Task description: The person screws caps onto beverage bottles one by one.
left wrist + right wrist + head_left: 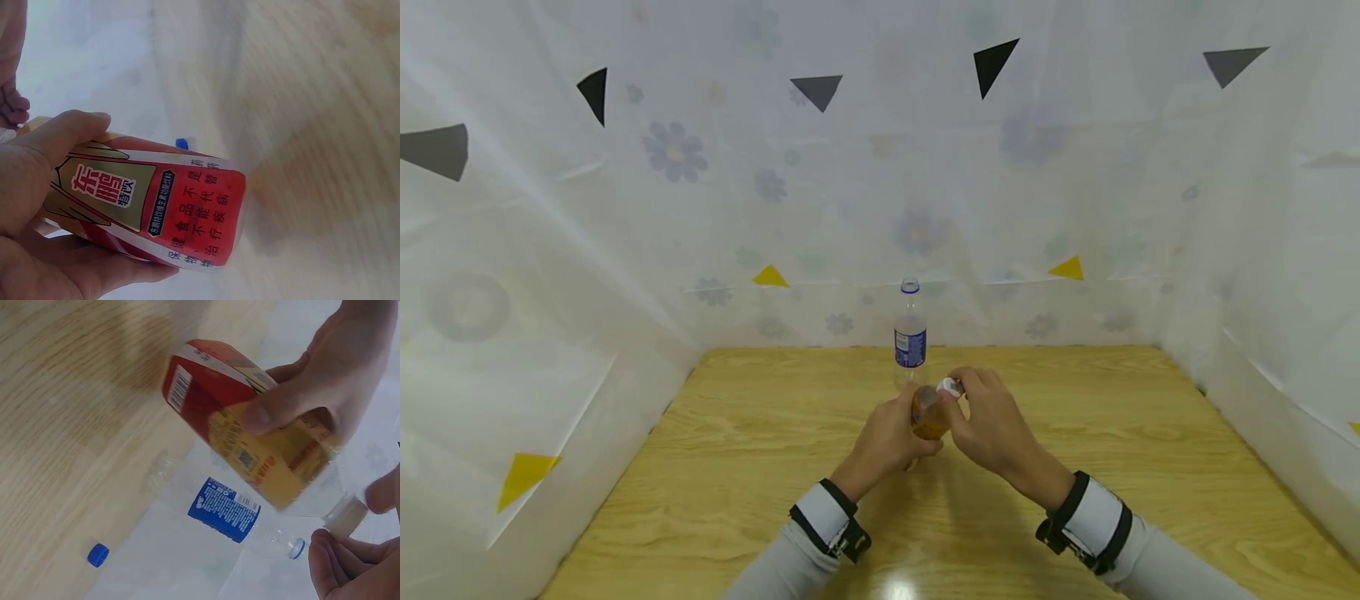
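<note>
Over the worktop (715,467)'s middle, we see the left hand (886,437) wrapped round the amber bottle (929,421), long axis tilted, neck toward the right hand (996,429), which pinches the white cap (951,387) there. Beyond, nearer the far edge: clear bottle (911,347), upright, uncapped; blue cap (98,555) apart from it.

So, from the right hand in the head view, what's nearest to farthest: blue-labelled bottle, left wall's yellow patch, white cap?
1. White cap, pinched by the right hand.
2. Blue-labelled bottle, standing farther back.
3. Yellow patch, far left, low down.
</note>
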Demonstrator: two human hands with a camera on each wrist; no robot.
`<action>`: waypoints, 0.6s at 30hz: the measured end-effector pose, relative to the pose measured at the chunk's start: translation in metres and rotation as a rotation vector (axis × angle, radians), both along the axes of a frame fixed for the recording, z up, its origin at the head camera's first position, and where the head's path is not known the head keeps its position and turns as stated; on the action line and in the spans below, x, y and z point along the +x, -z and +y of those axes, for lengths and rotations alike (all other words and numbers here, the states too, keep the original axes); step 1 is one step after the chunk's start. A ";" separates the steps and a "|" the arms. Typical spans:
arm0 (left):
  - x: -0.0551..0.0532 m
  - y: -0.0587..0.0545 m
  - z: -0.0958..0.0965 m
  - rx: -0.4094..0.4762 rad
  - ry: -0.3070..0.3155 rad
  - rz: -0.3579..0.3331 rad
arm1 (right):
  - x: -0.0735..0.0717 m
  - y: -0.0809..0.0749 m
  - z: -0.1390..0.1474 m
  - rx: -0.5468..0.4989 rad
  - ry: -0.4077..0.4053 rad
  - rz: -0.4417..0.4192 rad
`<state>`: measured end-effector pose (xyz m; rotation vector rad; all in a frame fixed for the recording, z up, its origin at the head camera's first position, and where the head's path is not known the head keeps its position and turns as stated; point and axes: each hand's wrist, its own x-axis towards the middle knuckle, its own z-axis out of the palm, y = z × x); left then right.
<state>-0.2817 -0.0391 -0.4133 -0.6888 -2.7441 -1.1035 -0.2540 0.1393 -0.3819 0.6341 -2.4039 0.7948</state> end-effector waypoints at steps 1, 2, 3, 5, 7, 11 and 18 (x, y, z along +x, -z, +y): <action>-0.002 -0.002 -0.002 0.003 -0.009 -0.004 | 0.000 0.000 0.000 -0.003 0.004 -0.004; -0.005 -0.005 -0.005 0.009 -0.024 -0.002 | 0.000 0.000 0.000 -0.008 0.008 -0.008; -0.008 -0.008 -0.009 0.022 -0.044 0.010 | 0.000 0.000 0.001 -0.011 0.014 -0.012; -0.017 -0.015 -0.018 0.056 -0.097 0.032 | 0.000 -0.001 0.002 -0.010 0.030 -0.019; -0.028 -0.022 -0.030 0.107 -0.163 0.068 | -0.001 -0.001 0.003 -0.002 0.037 -0.020; -0.052 -0.034 -0.066 0.203 -0.314 0.151 | -0.003 0.002 0.005 0.018 0.033 -0.049; -0.079 -0.026 -0.143 0.303 -0.574 0.179 | -0.004 0.011 0.010 0.047 0.050 -0.122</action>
